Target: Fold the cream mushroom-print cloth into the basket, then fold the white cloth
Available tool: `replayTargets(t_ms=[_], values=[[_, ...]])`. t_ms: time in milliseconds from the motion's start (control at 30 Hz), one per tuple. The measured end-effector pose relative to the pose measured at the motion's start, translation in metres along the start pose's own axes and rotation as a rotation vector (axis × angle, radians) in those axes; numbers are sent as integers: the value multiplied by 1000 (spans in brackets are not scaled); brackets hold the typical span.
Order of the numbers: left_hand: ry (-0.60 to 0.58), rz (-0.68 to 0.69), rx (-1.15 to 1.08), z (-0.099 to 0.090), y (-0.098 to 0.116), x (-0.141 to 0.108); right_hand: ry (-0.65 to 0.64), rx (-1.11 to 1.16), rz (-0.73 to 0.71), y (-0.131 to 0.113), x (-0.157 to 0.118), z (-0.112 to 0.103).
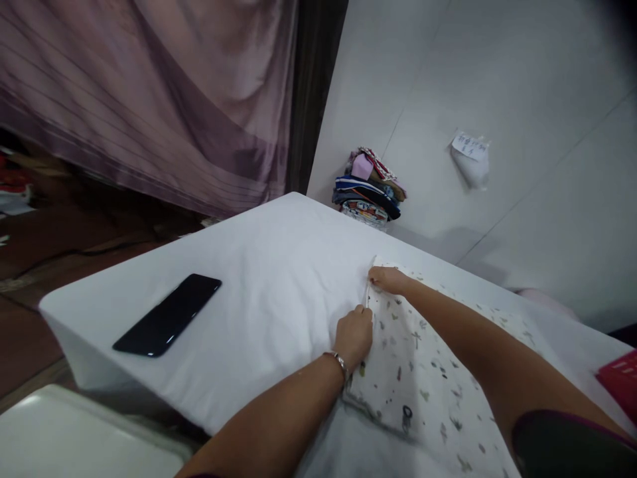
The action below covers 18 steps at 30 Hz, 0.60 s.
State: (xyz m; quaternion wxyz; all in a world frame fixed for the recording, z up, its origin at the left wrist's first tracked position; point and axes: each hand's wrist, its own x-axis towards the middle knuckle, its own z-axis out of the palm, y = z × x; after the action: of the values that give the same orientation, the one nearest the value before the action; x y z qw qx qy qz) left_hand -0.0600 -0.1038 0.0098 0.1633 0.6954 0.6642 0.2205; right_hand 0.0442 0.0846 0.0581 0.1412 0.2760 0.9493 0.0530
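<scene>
A white cloth printed with small green and grey motifs lies over the right part of a table covered in white. My left hand, with a bracelet at the wrist, is closed on the near part of the cloth's left edge. Farther along that same edge, my right hand pinches the cloth near its far corner. Between the two hands the edge runs fairly straight and looks slightly raised. My fingertips are partly hidden by the backs of the hands.
A black phone lies on the table's left side. Folded clothes are stacked beyond the far edge, by a wall bearing a paper note. A pink curtain hangs behind. A red item sits at the right; a pale stool-like surface is lower left.
</scene>
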Motion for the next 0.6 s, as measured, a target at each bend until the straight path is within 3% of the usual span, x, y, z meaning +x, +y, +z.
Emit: replayTargets(t_ms=[267,467,600], values=[[17,-2,-2,0,0,1,-18,-6,-36,3,4,2],[36,9,0,3,-2,1,1,-11,-39,8,-14,-7],[18,-9,3,2,-1,0,-47,-41,48,18,-27,-13]])
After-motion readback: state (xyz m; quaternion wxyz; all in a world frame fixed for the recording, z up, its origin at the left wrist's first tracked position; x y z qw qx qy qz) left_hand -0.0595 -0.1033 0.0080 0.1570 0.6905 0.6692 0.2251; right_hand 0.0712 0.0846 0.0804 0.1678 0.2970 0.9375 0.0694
